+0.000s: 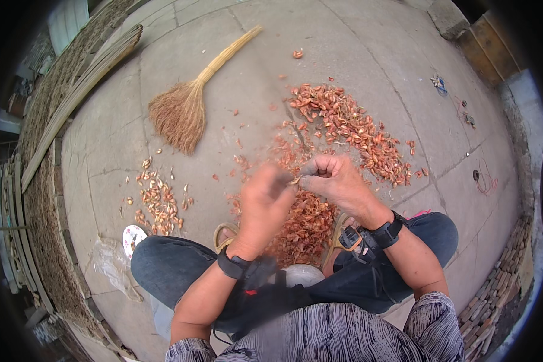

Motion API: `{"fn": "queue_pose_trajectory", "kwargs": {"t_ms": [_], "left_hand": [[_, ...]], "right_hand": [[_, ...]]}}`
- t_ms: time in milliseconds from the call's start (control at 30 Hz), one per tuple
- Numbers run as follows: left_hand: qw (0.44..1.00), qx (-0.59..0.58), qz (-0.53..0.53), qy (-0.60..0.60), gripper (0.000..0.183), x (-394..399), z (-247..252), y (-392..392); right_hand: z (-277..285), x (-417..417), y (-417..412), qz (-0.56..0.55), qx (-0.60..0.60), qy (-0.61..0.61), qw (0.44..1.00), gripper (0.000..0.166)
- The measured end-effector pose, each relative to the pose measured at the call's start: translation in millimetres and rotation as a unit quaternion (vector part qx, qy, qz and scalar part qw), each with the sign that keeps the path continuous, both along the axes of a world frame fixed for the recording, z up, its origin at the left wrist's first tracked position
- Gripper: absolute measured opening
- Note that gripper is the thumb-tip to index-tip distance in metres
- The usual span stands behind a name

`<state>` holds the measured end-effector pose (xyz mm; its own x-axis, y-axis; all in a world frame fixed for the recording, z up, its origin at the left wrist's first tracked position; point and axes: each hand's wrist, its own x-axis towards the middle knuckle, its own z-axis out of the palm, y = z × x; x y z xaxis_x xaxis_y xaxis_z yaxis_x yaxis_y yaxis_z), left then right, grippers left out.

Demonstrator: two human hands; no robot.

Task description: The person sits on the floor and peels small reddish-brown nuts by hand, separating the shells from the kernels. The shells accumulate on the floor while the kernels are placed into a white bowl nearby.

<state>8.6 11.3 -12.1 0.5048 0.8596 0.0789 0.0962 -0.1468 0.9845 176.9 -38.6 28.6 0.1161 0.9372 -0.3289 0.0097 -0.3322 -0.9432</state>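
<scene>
My left hand (pixel 269 192), blurred, and my right hand (pixel 337 181) meet at the fingertips in front of my knees. Between them is a small pale bulb (pixel 295 180), probably a shallot; the fingers partly cover it. Below the hands, a heap of reddish papery skins (pixel 305 226) lies between my sandalled feet. Beyond my right hand spreads a long pile of red-brown, shallot-like bulbs (pixel 366 135). Paler, peeled-looking bulbs (pixel 158 199) are scattered on the concrete to the left, ahead of my left knee.
A straw broom (pixel 190 104) lies ahead on the concrete floor (pixel 262 68). Near my left knee are a flowered white disc (pixel 133 240) and a clear plastic bag (pixel 113 267). Long wooden poles (pixel 83 95) line the left edge. Cords (pixel 484 181) lie on the right, near stacked bricks (pixel 497 289).
</scene>
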Motion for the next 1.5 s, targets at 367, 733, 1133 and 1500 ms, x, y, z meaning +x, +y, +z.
{"fn": "queue_pose_trajectory", "kwargs": {"t_ms": [367,733,1133,1500], "left_hand": [[1.0,-0.018,-0.015,0.001,0.014,2.4,-1.1,-2.9],[0.879,-0.427,-0.073,-0.199,0.011,-1.6,6.9,10.3],[0.905,-0.375,-0.04,-0.195,0.011,-1.4,6.4,7.5],[0.94,-0.323,-0.035,-0.107,0.012,-0.6,8.7,9.8]], "right_hand": [[-12.6,-6.7,-3.6,-0.041,0.013,0.039,0.998,0.008],[-6.0,-0.6,-0.5,-0.071,0.021,0.071,0.995,0.008],[-11.7,-9.6,-1.3,-0.042,0.066,0.001,0.997,0.005],[-11.3,-10.4,-3.5,0.008,0.094,-0.195,0.976,0.011]]}}
